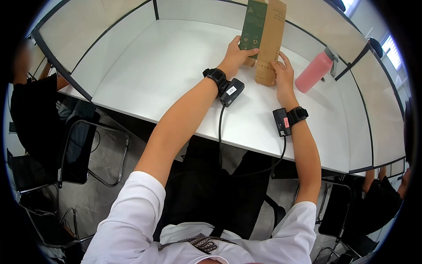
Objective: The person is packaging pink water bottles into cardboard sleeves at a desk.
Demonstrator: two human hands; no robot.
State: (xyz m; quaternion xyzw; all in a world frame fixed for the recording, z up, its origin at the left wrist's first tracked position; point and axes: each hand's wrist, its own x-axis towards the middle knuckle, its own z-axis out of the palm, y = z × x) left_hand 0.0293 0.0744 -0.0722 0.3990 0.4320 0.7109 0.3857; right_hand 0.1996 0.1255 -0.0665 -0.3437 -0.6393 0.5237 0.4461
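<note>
A tall cardboard box (273, 33), brown on one side and dark green on the other, is held upright above the white desk. Small print and symbols mark its faces. At its lower left side, my left hand (237, 55) grips the green face with the thumb across the front. My right hand (283, 72) closes on the brown side near the bottom, its fingers partly behind the box. A brown flap shows at the lower end. The inside of the box is not visible.
A pink bottle (315, 70) stands on the white desk (145, 66), right of my right hand. Low partition panels (351, 103) ring the desk. Black wrist devices (231, 91) trail cables toward my lap. Other people sit at left (35, 105) and right (373, 202).
</note>
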